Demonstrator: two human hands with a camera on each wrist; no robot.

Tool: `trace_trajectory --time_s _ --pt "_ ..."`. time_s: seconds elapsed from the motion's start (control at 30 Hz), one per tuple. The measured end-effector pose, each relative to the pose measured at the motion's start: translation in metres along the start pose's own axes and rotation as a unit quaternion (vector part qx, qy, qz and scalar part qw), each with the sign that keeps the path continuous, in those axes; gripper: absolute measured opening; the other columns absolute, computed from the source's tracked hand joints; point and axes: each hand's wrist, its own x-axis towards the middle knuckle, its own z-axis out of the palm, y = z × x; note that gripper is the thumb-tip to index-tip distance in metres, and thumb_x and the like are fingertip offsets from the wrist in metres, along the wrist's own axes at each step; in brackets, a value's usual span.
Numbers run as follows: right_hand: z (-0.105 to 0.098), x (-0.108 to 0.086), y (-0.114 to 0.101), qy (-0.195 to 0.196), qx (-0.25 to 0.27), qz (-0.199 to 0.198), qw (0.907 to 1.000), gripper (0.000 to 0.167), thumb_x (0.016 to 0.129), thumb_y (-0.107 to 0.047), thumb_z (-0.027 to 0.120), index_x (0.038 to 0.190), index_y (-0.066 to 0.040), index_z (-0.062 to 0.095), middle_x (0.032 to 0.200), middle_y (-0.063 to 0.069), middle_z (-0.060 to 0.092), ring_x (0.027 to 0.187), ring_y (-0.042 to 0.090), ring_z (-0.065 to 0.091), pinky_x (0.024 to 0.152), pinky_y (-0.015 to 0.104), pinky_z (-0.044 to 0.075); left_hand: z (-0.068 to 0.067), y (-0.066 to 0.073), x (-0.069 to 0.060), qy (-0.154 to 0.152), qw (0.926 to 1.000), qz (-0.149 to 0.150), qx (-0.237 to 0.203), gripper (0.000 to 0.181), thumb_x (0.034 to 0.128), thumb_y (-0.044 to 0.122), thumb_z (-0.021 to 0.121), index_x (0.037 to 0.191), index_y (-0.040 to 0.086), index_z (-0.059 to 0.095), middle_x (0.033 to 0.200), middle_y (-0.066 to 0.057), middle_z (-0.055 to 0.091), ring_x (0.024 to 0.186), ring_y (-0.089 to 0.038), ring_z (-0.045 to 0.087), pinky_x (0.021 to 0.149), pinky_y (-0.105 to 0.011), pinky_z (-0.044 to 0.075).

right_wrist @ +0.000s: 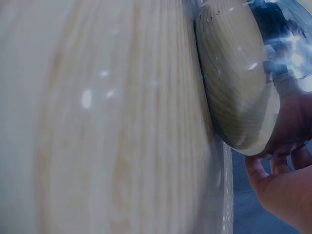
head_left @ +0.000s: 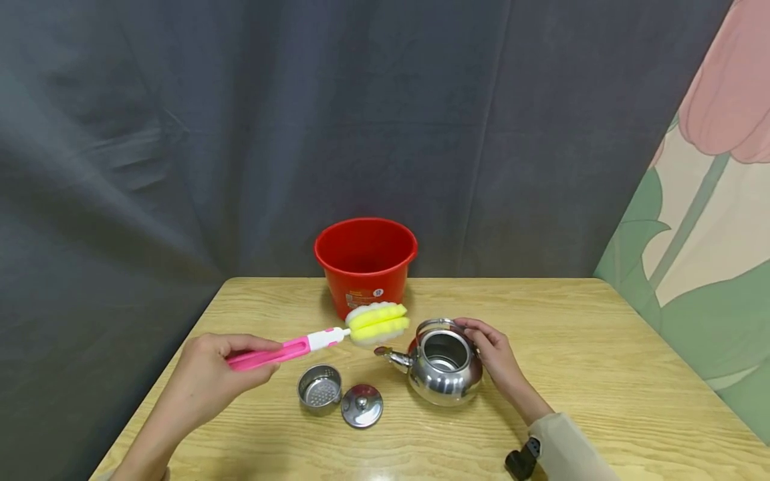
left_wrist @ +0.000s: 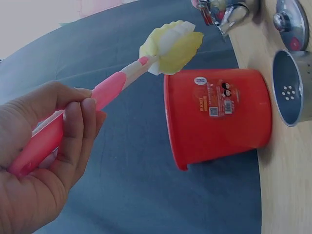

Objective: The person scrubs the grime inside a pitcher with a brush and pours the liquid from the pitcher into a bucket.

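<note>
My left hand [head_left: 216,371] grips the pink handle of a sponge brush [head_left: 375,323]. In the left wrist view, the fingers of the left hand [left_wrist: 58,126] wrap round that handle, and the yellow and white sponge head [left_wrist: 173,46] points away from the palm. A shiny steel kettle [head_left: 444,381] stands lidless on the table, its spout toward the left. My right hand [head_left: 493,351] holds the kettle at its far right side, beside the handle. In the right wrist view, curled fingers of the right hand [right_wrist: 285,185] lie against the kettle's rounded wall [right_wrist: 239,83]. The brush head hovers left of the kettle, apart from it.
A red bucket [head_left: 367,267] stands at the table's back edge. A perforated steel strainer basket [head_left: 319,387] and a round kettle lid [head_left: 362,406] sit left of the kettle on the wooden table [head_left: 601,361]. A dark curtain [head_left: 373,120] hangs behind.
</note>
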Motion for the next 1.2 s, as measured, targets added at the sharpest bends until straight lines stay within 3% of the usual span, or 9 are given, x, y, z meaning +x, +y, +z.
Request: trace_trajectory --time_s 0.27,0.57,0.87,1.2 --pt "0.000 -0.001 0.000 0.002 0.003 0.003 1.0000 0.032 0.101 -0.010 0.046 0.123 0.010 0.058 0.116 0.006 0.067 0.106 0.006 0.060 0.089 0.020 0.045 0.002 0.011 0.009 0.003 0.9992 0.039 0.004 0.022 0.0722 0.007 0.082 0.092 0.016 0.079 0.082 0.004 0.069 0.055 -0.015 0.049 0.046 -0.026 0.041" --pt "0.001 -0.003 -0.002 0.006 0.001 0.010 0.9999 0.031 0.101 -0.009 0.045 0.123 0.009 0.058 0.118 0.009 0.066 0.106 0.006 0.060 0.089 0.020 0.045 0.015 0.031 0.026 -0.061 0.9960 0.062 -0.019 0.020 0.0735 0.011 0.081 0.091 0.018 0.079 0.082 0.004 0.070 0.059 -0.018 0.052 0.046 -0.028 0.043" --pt "0.005 -0.004 -0.004 0.028 -0.002 0.030 0.9992 0.031 0.099 -0.004 0.046 0.124 0.009 0.058 0.112 -0.005 0.065 0.104 0.007 0.058 0.090 0.020 0.044 0.032 0.044 0.043 -0.110 0.9896 0.089 -0.024 0.023 0.0721 0.001 0.078 0.092 0.014 0.079 0.078 0.005 0.069 0.065 -0.017 0.055 0.053 -0.029 0.048" --pt "0.004 -0.004 -0.001 0.009 -0.004 0.006 0.9999 0.031 0.101 -0.007 0.043 0.123 0.008 0.059 0.123 0.011 0.062 0.109 0.008 0.055 0.091 0.021 0.044 0.042 0.059 0.054 -0.146 0.9761 0.159 0.024 0.020 0.0727 0.003 0.078 0.090 0.012 0.079 0.076 0.010 0.068 0.059 -0.014 0.049 0.049 -0.026 0.041"
